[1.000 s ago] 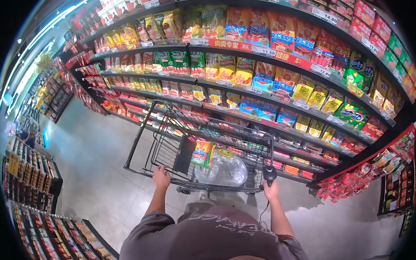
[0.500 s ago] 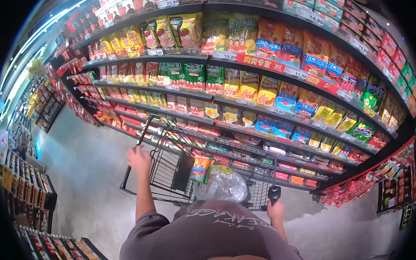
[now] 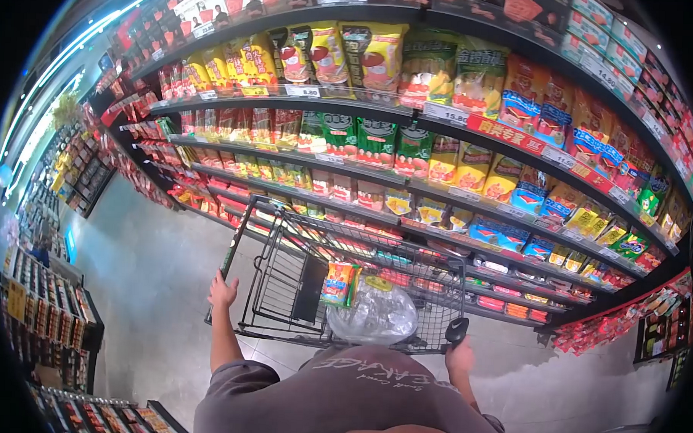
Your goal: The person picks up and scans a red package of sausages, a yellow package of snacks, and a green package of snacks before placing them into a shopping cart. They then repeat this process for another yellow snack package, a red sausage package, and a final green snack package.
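A black wire shopping cart [image 3: 283, 279] stands in front of me, facing the snack shelves. Inside it lie an orange-and-yellow snack packet [image 3: 338, 283] and a clear plastic bag [image 3: 377, 315] with a yellow-lidded item on top. My left hand [image 3: 222, 291] rests against the cart's left side rail with its fingers apart. My right hand [image 3: 460, 356] is closed around a black handheld device [image 3: 456, 329] at the right end of the cart's near edge. My grey shirt hides the cart's handle bar.
Long shelves [image 3: 441, 120] full of coloured snack bags and price tags curve across the view behind the cart. Low display racks [image 3: 45, 313] stand to the left. A grey tiled aisle floor [image 3: 150, 271] runs away to the left, and red packets hang at the right [image 3: 610, 325].
My left hand left the cart's handle, rose over the left side of the cart, then dropped onto the side rail. The view has shifted left along the shelves. My right hand keeps its grip.
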Demonstrator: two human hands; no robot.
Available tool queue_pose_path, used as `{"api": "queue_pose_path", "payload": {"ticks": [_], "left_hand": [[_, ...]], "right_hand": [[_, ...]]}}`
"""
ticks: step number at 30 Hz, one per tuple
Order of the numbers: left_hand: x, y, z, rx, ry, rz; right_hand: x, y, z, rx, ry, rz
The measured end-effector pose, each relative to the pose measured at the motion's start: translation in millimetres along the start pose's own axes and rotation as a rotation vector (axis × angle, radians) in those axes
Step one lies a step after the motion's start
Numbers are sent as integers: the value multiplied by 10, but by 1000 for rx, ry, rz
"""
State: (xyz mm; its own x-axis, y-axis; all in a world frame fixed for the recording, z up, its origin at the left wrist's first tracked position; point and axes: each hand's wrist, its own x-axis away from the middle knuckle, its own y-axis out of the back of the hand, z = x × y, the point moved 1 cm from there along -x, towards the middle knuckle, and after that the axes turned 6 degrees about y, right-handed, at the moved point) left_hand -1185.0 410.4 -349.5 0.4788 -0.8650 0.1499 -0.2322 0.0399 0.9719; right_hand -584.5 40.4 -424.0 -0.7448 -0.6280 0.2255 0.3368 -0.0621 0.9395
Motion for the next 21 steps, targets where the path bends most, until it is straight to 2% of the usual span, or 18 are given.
{"api": "queue_pose_path", "payload": {"ticks": [3, 5, 7, 9, 10, 11, 12, 13, 14, 15, 16, 18, 21], "left_hand": [[-562, -152, 361, 89, -66, 47], [-807, -137, 260, 164, -151, 75], [-588, 90, -28, -3, -201, -85], [-387, 360, -720, 30, -402, -348], [-262, 587, -1158, 229, -644, -489], [48, 886, -1652, 449, -756, -466], [377, 1149, -2097, 510, -862, -459], [471, 1222, -2502, 700, -999, -348], [872, 1478, -2901, 820, -1069, -169], [1185, 1607, -3259, 905, -1196, -112], [1490, 1779, -3540, 837, -1255, -6], [1901, 1902, -4142, 799, -1441, 0], [2351, 2061, -4965, 702, -1583, -266]], "right_hand": [[76, -157, 113, -66, 18, -29], [134, -202, 190, -75, -5, -23], [152, -197, 280, -52, -12, 12], [225, -61, 416, -43, -27, 25], [280, -21, 458, -23, -11, 47], [292, -45, 469, -25, 5, 34], [292, -101, 469, -24, -1, 23], [300, -160, 466, -1, 19, 8], [301, -193, 452, 26, 39, -5], [323, -175, 471, 16, 30, 26], [344, -195, 473, 23, 24, 19], [383, -265, 477, -3, -1, 2], [418, -328, 487, -63, -45, -24]]}}
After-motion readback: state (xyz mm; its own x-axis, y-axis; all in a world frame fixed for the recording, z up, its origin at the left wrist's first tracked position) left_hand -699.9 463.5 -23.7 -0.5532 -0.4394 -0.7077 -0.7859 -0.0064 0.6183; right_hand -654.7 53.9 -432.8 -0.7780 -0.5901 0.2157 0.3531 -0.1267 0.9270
